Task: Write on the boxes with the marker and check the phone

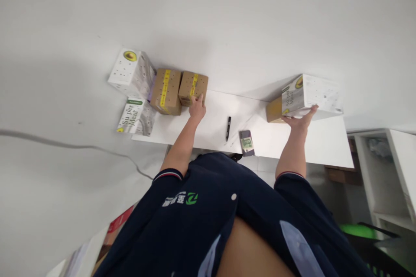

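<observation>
My left hand is at the near right corner of a small brown cardboard box with yellow tape. Its fingers press against the box; their undersides are hidden. Close beside that box, on the left, stands a larger taped brown cardboard box. On the right, my right hand grips the lower near edge of a white avocado-printed carton, its fingers spread along the bottom and side. Partly behind this carton is another brown box.
Two more white printed cartons, an upper one and a lower one, sit at the table's left end. A black marker and a phone lie mid-table. White shelving stands at right; a cable runs at left.
</observation>
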`<state>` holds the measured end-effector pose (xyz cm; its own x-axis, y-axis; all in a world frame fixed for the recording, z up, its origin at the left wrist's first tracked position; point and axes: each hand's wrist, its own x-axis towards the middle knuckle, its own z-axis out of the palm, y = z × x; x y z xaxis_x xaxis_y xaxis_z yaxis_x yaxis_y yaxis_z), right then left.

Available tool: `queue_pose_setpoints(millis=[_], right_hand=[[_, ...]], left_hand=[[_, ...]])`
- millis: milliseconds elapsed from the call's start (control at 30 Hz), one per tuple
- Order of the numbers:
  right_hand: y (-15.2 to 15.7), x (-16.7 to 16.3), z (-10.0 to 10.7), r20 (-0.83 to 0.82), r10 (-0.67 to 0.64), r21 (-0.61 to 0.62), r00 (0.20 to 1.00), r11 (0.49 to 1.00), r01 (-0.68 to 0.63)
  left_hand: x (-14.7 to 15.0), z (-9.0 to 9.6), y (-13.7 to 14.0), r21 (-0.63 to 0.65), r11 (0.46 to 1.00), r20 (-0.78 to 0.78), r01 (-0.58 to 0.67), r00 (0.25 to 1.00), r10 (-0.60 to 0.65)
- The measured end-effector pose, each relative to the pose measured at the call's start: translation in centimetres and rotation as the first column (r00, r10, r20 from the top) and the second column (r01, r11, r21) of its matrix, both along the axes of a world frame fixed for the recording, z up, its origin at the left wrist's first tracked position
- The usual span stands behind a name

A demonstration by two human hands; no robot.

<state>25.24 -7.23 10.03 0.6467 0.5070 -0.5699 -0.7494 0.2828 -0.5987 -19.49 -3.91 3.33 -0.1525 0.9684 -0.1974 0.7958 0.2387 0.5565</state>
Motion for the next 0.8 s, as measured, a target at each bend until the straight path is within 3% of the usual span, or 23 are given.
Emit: queue_pose_setpoints(millis=[33,167,367,500,567,667,800], right_hand=[[-0.2,0.1,-0.1,-0.024,0.014,-0.052,1.0,0.999,-0.015],[-1.4,0.8,-1.0,0.208,0.213,-0.171,0.955,0.969,-0.179],[-5.4,0.7,-4.4,0.297,0.293,0.018,0.909,0.95,-0.312],[-8.1,0.5,-5.9,0.172,0.166,0.116,0.971,0.975,-0.187],[-8.4,0.8,-6.1,0.113,0.133,0.068,0.985,0.988,-0.141],[-7.8,1.4,-5.9,0.114,0.173,0.013,0.978,0.984,-0.175],[-7.1,1.2,-5.6,0.025,0.143,0.199,0.989,0.969,-0.145]], left_hand=[[0.0,0.0,0.0,-0.002,1.0,-0.001,-0.001,1.0,0.001],[0.0,0.1,0.0,-0.009,1.0,-0.039,0.016,0.999,-0.017],[-0.3,0.9,0.2,-0.051,0.999,-0.092,0.019,0.995,-0.024],[-0.2,1.5,-0.1,-0.061,0.998,-0.13,0.005,0.991,-0.013],[0.3,1.6,-0.5,-0.014,0.999,-0.132,0.03,0.991,-0.032],[1.9,1.6,-1.4,0.085,0.987,-0.105,0.135,0.986,-0.126],[4.8,1.5,-2.9,0.124,0.956,-0.041,0.266,0.964,-0.262]])
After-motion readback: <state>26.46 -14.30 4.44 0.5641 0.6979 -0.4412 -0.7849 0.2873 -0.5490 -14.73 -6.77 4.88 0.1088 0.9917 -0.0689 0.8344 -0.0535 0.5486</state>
